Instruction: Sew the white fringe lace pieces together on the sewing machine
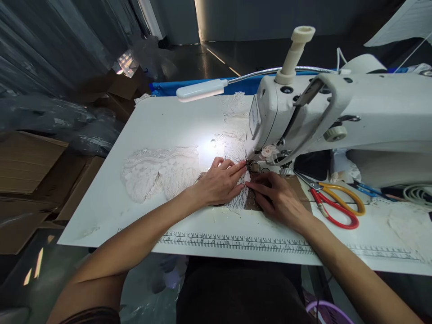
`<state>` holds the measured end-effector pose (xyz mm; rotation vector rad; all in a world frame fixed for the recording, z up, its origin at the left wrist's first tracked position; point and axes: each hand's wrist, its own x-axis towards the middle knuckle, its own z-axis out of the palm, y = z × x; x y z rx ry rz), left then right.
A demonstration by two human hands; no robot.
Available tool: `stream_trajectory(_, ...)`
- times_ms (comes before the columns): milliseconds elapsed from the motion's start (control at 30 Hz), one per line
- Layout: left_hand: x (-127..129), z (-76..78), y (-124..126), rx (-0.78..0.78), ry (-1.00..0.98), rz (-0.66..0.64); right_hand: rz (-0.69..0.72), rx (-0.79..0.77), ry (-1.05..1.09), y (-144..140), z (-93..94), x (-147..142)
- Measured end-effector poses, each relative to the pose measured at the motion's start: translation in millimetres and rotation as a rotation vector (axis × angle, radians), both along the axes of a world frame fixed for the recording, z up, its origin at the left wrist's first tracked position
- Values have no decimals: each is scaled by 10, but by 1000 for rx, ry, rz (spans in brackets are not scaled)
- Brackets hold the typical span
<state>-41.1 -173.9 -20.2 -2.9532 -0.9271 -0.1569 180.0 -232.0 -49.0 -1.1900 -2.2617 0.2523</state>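
White lace fabric lies spread on the white sewing table and runs under the head of the white sewing machine. My left hand lies flat on the lace, its fingertips close to the presser foot. My right hand presses down on the fabric just right of the foot, fingers pointing left toward it. Both hands rest palm down and grip nothing.
Red and yellow scissors lie to the right of my right hand. A gooseneck lamp shines on the lace. A printed ruler runs along the table's front edge. Cardboard boxes and dark plastic bags stand at the left.
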Motion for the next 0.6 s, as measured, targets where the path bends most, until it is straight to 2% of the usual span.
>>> stream_trajectory(300, 14, -16, -54, 26, -26, 33, 25, 18, -19, 3, -13, 22)
stream_trajectory(467, 28, -79, -84, 84, -91, 49, 46, 56, -76, 20, -26, 50)
stream_trajectory(600, 32, -125, -60, 115, -177, -63, 44, 69, -103, 21, -12, 47)
